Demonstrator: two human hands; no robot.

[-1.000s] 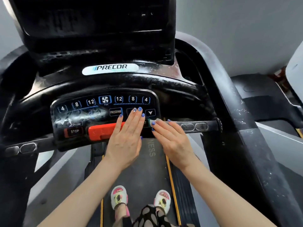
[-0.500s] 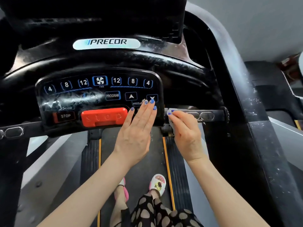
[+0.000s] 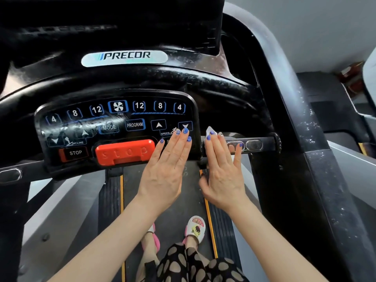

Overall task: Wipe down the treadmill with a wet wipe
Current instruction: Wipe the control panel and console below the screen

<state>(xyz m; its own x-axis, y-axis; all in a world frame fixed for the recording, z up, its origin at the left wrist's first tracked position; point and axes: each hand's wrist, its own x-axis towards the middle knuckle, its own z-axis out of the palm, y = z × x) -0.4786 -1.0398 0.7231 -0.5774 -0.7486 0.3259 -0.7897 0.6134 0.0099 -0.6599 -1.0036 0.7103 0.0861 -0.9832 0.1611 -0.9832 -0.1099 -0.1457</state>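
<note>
The black treadmill console (image 3: 114,127) with its button panel and red stop bar (image 3: 124,152) fills the upper middle of the head view. My left hand (image 3: 166,171) lies flat on the panel's right end, fingers straight, holding nothing. My right hand (image 3: 221,174) lies flat over the right handlebar (image 3: 262,144) just beside the panel. It presses a white wet wipe (image 3: 209,131) against the bar. Only a corner of the wipe shows past my fingertips.
A thick, dust-speckled black upright (image 3: 317,159) rises on the right. The dark belt (image 3: 183,204) with orange edge lines runs below, and my sandalled feet (image 3: 195,228) stand on it. A dark screen housing (image 3: 122,21) looms above the console.
My right hand has slid from the panel's right edge onto the handlebar and flattened over the wipe. My left hand has shifted a little right along the panel.
</note>
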